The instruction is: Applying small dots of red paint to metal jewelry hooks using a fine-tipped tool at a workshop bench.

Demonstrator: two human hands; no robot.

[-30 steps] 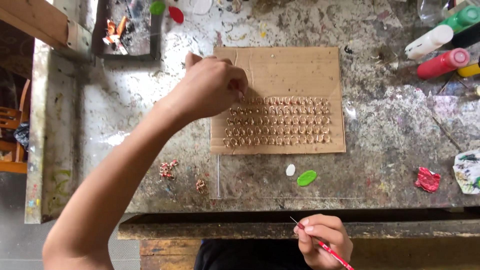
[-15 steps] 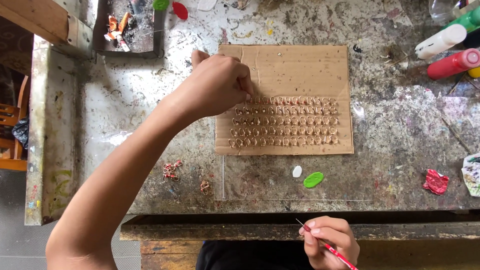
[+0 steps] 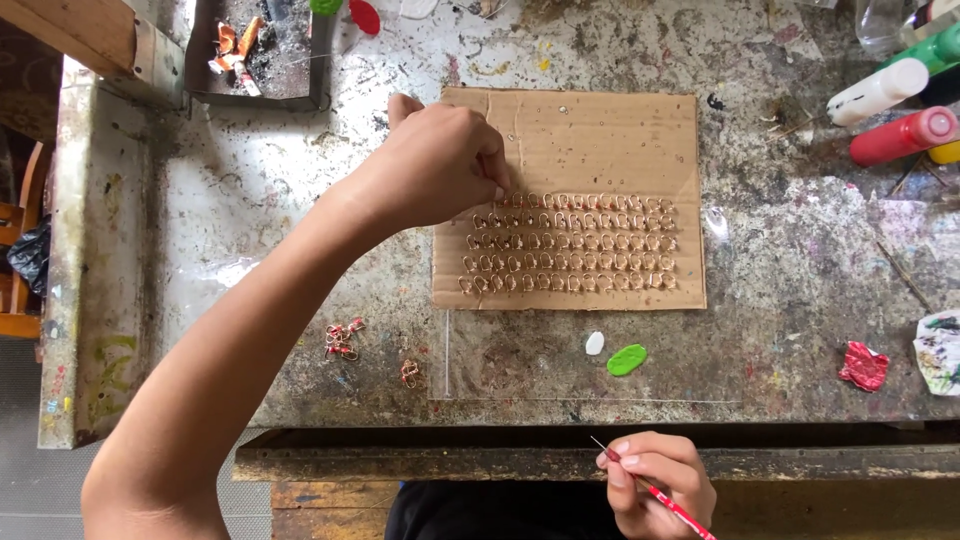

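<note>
**Small loops set in rows on cardboard**

Paint-spattered and scuffed, the grey worktop [image 3: 300,230] carries a flat brown cardboard sheet [image 3: 600,140] at its centre. Rows of small golden wire loops [image 3: 570,245] fill the sheet's lower half. The left hand [image 3: 440,165] reaches in from seven o'clock, fingers pinched narrowly at the top-left end of the rows; whether a loop sits between them cannot be told. The right hand [image 3: 655,485], at six o'clock by the worktop's edge, is closed around a thin red-handled brush [image 3: 670,503].

By the look of it, loops are being set out row by row. A next move would call for a fine pinch and steady placing.

At two o'clock lie squeeze bottles, one white [image 3: 878,92] and one red [image 3: 905,135]. Near five o'clock of the sheet sit a green paint blob [image 3: 627,360] and a white one [image 3: 595,343]. Loose reddish loops [image 3: 342,338] lie at eight o'clock.
</note>
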